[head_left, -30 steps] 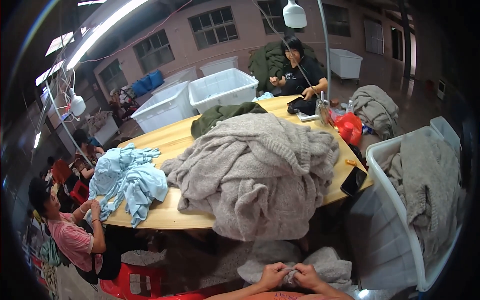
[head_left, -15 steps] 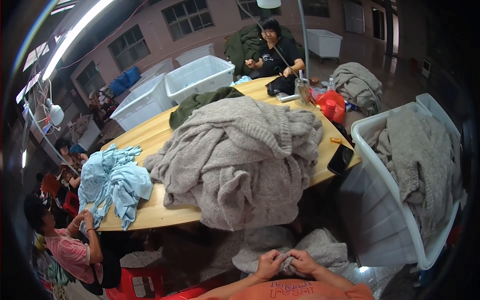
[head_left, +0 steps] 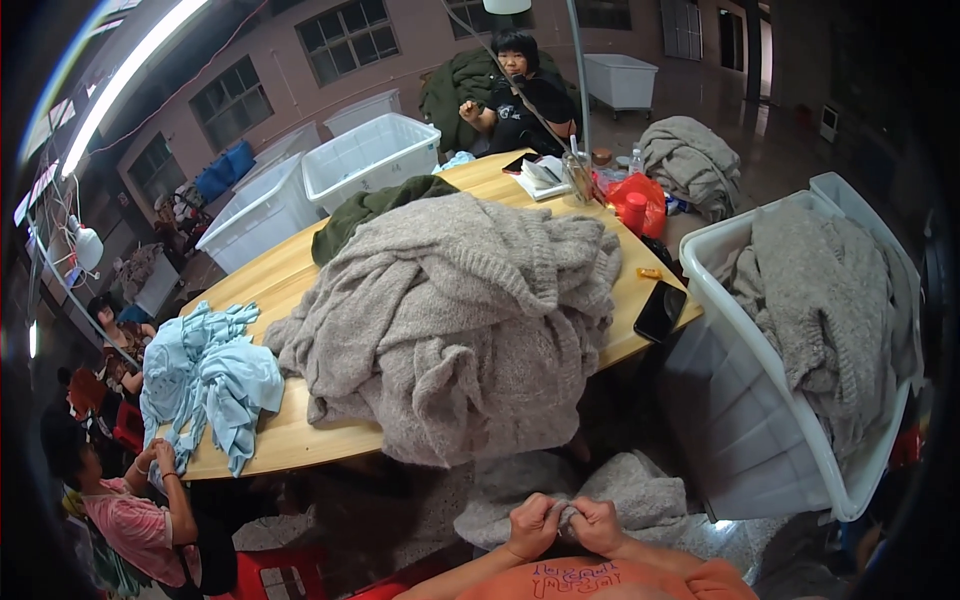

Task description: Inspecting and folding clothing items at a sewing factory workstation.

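Note:
A grey knitted garment point(head_left: 640, 486) lies across my lap at the bottom of the view. My left hand point(head_left: 533, 524) and my right hand point(head_left: 594, 524) are closed side by side, pinching a small gathered part of its knit between them. The fingertips almost meet, and the exact spot they grip is partly covered by the fingers. Just beyond my hands, a big heap of grey knitted garments point(head_left: 450, 320) rests on the wooden table point(head_left: 335, 445) and hangs over its near edge.
To the right stands a white bin point(head_left: 760, 410) holding grey knitwear. Pale blue cloth point(head_left: 215, 370), a dark green garment point(head_left: 375, 210) and a phone point(head_left: 660, 312) lie on the table. One co-worker point(head_left: 140, 510) sits at the left, another point(head_left: 525, 110) at the far end.
The whole view has shifted slightly left. My hands still grip the grey garment, the fists drawn a little tighter. The far co-worker's lower hand has left the black item on the table.

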Motion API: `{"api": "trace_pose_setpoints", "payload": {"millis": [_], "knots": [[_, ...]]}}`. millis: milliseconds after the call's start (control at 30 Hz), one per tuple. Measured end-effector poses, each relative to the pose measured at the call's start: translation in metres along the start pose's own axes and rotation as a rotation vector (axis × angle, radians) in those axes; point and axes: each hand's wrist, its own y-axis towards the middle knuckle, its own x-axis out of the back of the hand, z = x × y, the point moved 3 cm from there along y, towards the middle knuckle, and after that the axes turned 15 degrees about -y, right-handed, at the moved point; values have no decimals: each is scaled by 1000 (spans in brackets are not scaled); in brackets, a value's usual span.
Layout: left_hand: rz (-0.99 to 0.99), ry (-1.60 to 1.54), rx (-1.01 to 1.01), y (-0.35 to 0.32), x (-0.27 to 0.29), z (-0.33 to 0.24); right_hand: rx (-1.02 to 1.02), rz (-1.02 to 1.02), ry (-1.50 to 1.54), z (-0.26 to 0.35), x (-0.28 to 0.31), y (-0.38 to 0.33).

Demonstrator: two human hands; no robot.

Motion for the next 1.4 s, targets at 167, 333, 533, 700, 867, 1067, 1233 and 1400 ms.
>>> {"api": "trace_pose_setpoints", "payload": {"millis": [167, 333, 533, 700, 867, 1067, 1233, 1400], "knots": [[-2, 45, -72, 7, -4, 4, 62, -143, -116, 10, 6, 9], [-41, 71, -237, 15, -3, -5, 105, -191, -137, 19, 8, 19], [-41, 104, -279, 18, -2, -6, 291, -226, -298, 23, 6, 35], [-21, 34, -289, 13, 2, -12, 331, -183, -207, 19, 11, 35], [45, 6, -325, 8, 2, -15, 213, 137, 173, 13, 21, 30], [101, -47, -158, 2, 0, -17, 172, 198, 196, 24, 34, 20], [203, -155, -50, 8, 1, -15, 39, 267, 338, 14, 32, 10], [249, -163, -65, -5, 0, -16, 132, 235, 331, 5, 28, -3]]}}
